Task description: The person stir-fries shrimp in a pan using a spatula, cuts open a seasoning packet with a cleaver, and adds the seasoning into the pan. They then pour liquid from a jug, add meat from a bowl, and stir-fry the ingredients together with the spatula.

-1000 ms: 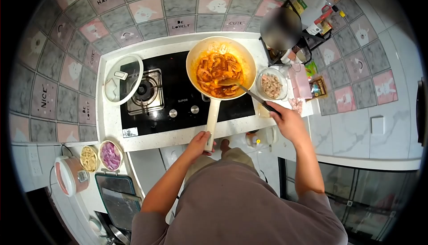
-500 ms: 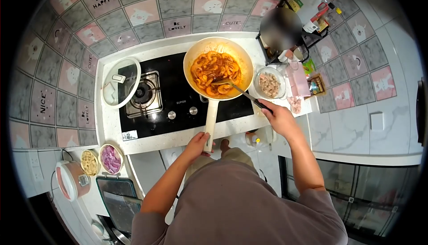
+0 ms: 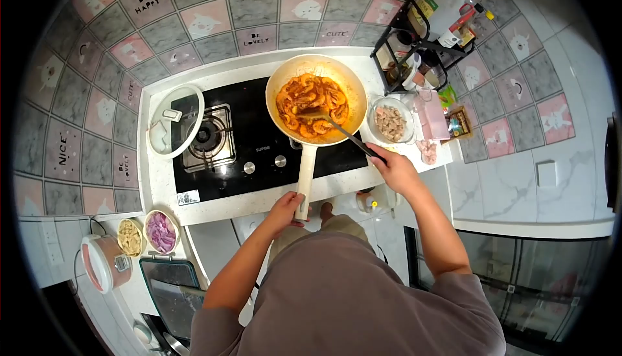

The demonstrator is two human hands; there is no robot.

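Note:
A cream frying pan [image 3: 354, 90] sits on the right burner of the black gas hob [image 3: 253, 123]. Shrimp in red sauce [image 3: 311, 100] fill its middle. My left hand [image 3: 286, 212] is closed around the end of the pan's pale handle [image 3: 306, 178]. In my right hand [image 3: 394, 171] is the black handle of a spatula [image 3: 350, 137], which slants down to the left into the pan. Its head lies among the shrimp, partly covered by sauce.
A glass lid [image 3: 197, 119] rests left of the left burner. A glass bowl of pale meat pieces [image 3: 391, 124] stands right of the pan, before a black rack of bottles [image 3: 421, 45]. Bowls of purple onion [image 3: 161, 231] and pale slices [image 3: 131, 239] stand lower left, near a chopping board [image 3: 172, 298].
The spatula head has moved slightly left and up through the shrimp, and my right hand has shifted a little with it. My left hand stays on the pan handle.

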